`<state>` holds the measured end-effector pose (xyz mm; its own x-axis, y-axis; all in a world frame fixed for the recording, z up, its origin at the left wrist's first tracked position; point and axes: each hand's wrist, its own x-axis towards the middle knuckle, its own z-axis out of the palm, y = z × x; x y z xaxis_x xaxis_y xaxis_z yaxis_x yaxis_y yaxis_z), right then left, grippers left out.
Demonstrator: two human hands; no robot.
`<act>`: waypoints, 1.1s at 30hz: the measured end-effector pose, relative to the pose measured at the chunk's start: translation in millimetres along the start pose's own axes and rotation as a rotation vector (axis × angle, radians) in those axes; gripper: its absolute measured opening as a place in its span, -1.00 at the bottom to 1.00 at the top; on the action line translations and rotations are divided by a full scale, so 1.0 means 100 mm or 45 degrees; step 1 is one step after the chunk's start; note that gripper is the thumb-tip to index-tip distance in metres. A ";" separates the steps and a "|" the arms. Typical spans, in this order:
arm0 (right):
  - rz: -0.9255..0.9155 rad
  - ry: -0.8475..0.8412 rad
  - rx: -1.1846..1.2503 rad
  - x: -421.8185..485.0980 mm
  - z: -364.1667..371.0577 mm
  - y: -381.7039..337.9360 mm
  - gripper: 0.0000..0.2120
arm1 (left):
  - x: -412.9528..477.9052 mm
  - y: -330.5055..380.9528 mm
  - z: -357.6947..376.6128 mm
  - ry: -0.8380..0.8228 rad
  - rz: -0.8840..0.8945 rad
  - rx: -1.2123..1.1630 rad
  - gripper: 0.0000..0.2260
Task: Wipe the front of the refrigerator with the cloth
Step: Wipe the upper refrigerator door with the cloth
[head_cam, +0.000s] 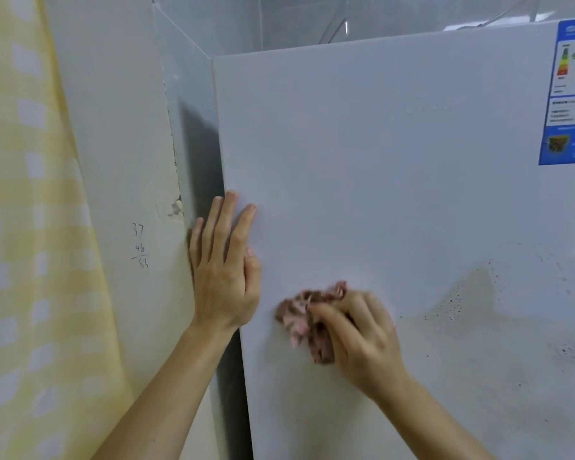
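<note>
The white refrigerator front (pixel 379 167) fills most of the view. My right hand (pixel 359 336) grips a crumpled pink cloth (pixel 304 315) and presses it against the door's lower left area. My left hand (pixel 224 267) lies flat with straight fingers on the door's left edge, fingertips on the front. A patch of dark specks and wet smears (pixel 472 303) marks the door to the right of the cloth.
A blue energy label (pixel 570 94) sticks to the door's upper right. A white wall (pixel 120 161) with pencilled numbers (pixel 140 245) stands left of the fridge, with a narrow dark gap (pixel 200 167) between them. A yellow checked curtain (pixel 24 227) hangs at far left.
</note>
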<state>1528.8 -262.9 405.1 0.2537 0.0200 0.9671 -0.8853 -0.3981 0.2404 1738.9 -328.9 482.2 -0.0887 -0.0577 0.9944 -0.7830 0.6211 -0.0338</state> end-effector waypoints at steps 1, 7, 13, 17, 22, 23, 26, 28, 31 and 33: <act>-0.033 -0.050 0.014 -0.10 -0.02 0.00 -0.82 | 0.00 0.04 0.01 0.018 -0.023 0.033 -0.49; -0.017 -0.055 -0.031 0.23 -0.27 0.27 -0.86 | 0.00 0.51 0.15 0.057 -0.053 0.024 -0.38; 0.427 0.375 -0.279 1.13 -0.62 0.98 -0.83 | 0.03 0.72 0.23 0.043 -0.032 0.009 -0.37; 0.417 0.386 -0.163 0.91 -0.54 0.89 -0.82 | 0.03 0.80 0.26 0.054 -0.031 -0.026 -0.39; 0.123 0.090 -0.198 -0.16 -0.48 0.53 -0.82 | 0.01 0.98 0.32 0.082 -0.011 -0.015 -0.41; 0.059 0.018 -0.219 -0.35 -0.52 0.52 -0.80 | 0.01 1.02 0.33 0.084 -0.009 -0.010 -0.42; -0.107 -0.155 -0.205 -0.62 -0.65 0.60 -0.71 | 0.01 1.11 0.34 0.071 -0.010 -0.017 -0.42; -0.141 -0.187 -0.181 -0.52 -0.75 0.73 -0.68 | 0.02 1.19 0.36 0.052 -0.007 -0.028 -0.42; 0.030 -0.042 -0.170 -0.05 -0.89 0.98 -0.66 | 0.02 1.30 0.38 0.029 0.013 -0.049 -0.42; 0.213 0.149 -0.181 0.35 -0.99 1.20 -0.69 | 0.03 1.37 0.39 0.015 0.024 -0.062 -0.41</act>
<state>1392.7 -219.1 475.7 0.0591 0.0740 0.9955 -0.9592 -0.2721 0.0772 1607.1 -274.8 476.4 -0.0959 -0.0370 0.9947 -0.7503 0.6594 -0.0478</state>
